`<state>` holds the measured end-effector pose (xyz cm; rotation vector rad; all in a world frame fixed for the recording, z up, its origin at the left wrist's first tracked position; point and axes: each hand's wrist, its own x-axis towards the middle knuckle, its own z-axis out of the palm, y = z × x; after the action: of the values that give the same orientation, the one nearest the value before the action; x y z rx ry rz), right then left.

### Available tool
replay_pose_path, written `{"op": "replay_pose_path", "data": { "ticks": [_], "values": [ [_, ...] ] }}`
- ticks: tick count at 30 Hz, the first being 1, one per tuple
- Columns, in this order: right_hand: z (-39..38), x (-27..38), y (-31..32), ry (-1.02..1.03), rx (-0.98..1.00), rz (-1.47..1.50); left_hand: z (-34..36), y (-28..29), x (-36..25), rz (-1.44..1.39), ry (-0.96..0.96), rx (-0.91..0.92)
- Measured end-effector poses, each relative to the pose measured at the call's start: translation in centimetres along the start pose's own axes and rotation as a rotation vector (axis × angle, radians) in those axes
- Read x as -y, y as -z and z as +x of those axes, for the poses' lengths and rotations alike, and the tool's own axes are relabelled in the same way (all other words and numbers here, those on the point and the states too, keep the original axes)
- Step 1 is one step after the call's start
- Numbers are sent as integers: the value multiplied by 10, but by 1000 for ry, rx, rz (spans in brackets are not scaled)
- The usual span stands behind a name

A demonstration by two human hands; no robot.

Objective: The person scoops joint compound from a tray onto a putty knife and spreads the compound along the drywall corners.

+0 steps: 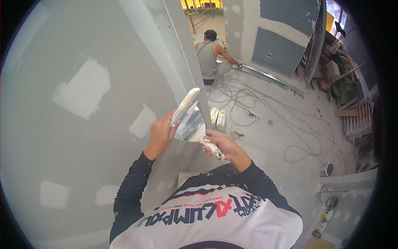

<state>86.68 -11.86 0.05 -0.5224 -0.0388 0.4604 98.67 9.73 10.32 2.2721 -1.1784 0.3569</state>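
Note:
My left hand (161, 133) is closed around a long, pale, compound-smeared tool (185, 105) with a rounded end, seen nearly edge-on; its exact kind is unclear. My right hand (222, 144) grips the handle of a putty knife (191, 128), coated in whitish compound. Its shiny, broad blade points toward the left hand and lies against or just behind the pale tool. Both tools are in front of my chest, close to the edge of a grey drywall panel (99, 149). White filler patches (85, 88) mark the panel on my left.
Ahead, another person (208, 58) crouches with a hand on a metal track (269, 75) on the floor. Loose cables (248, 97) snake across the concrete. Two pale containers (221, 119) with yellow parts stand beyond my right hand. Tools and materials (342, 74) crowd the right side.

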Motion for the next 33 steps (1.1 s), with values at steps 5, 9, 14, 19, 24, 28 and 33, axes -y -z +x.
{"op": "replay_pose_path", "data": {
  "ticks": [5, 9, 14, 19, 24, 28, 33],
  "values": [
    [1, 2, -2, 59, -20, -81, -3, -5, 11, 23, -24, 4],
    [0, 7, -5, 99, -20, -216, -11, 0, 12, 24, 46, 30],
    [-8, 3, 20, 196, 14, -275, -48, 27, 34, -85, 315, -208],
    [2, 8, -6, 435, 40, -338, -143, 27, 20, -151, 389, -415],
    [65, 37, -93, 1104, -331, -978, -208, -15, 17, -292, 521, -438],
    [145, 70, -107, 1617, -564, -1541, -246, -51, 13, -387, 718, -351],
    [214, 171, -130, 1894, -703, -1622, -252, -69, 21, -440, 691, -382]
  ]
}}
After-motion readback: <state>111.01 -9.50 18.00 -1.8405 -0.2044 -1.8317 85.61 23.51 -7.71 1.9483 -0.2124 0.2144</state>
